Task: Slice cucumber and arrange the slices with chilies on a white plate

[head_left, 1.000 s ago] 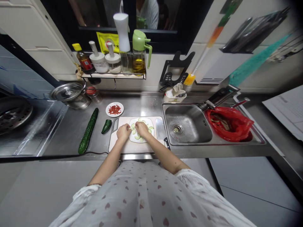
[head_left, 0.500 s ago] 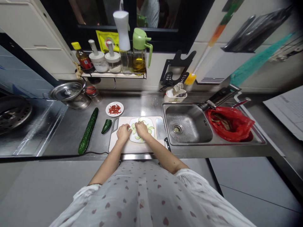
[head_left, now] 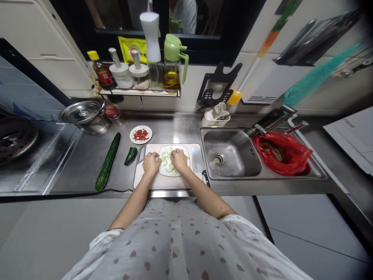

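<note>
Green slices (head_left: 169, 169), several, lie on one plate (head_left: 162, 169) by two curled hands (head_left: 152, 163) (head_left: 179, 161), grip unclear.

The counter (head_left: 72, 171) (steel) bears a cutting board (head_left: 163, 182), long cucumber (head_left: 108, 162), round plate (head_left: 149, 134) and pot (head_left: 96, 125).

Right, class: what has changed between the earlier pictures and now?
The right hand has shifted slightly rightward over the white plate, widening the gap between the hands. Any grip or release is too small to tell. The left hand, whole cucumber and knife stayed about where they were.
</note>
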A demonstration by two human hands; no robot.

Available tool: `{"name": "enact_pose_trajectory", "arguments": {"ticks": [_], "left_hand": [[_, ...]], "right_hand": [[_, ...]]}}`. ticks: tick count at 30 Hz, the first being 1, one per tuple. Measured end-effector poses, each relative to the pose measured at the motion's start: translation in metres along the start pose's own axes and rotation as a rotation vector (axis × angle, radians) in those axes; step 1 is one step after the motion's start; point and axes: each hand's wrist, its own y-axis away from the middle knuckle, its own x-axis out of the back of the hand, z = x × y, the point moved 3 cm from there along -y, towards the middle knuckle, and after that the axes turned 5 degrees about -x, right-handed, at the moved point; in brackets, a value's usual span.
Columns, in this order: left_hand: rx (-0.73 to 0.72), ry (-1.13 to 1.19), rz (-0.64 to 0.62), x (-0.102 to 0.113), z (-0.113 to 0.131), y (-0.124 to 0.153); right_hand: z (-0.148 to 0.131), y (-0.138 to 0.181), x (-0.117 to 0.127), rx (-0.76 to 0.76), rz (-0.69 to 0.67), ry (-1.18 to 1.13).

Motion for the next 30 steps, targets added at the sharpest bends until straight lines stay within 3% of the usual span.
{"name": "enact_pose_trajectory", "arguments": {"ticks": [8, 30], "left_hand": [[-0.099, -0.092, -0.007, -0.005, 0.011, -0.001], [-0.084, -0.146, -0.042, -0.012, 0.007, -0.009]], "right_hand": [[-0.015, 0.002, -0.010, 0.086, -0.051, 0.056], [-0.019, 0.005, -0.017, 0.118, -0.083, 0.067]]}}
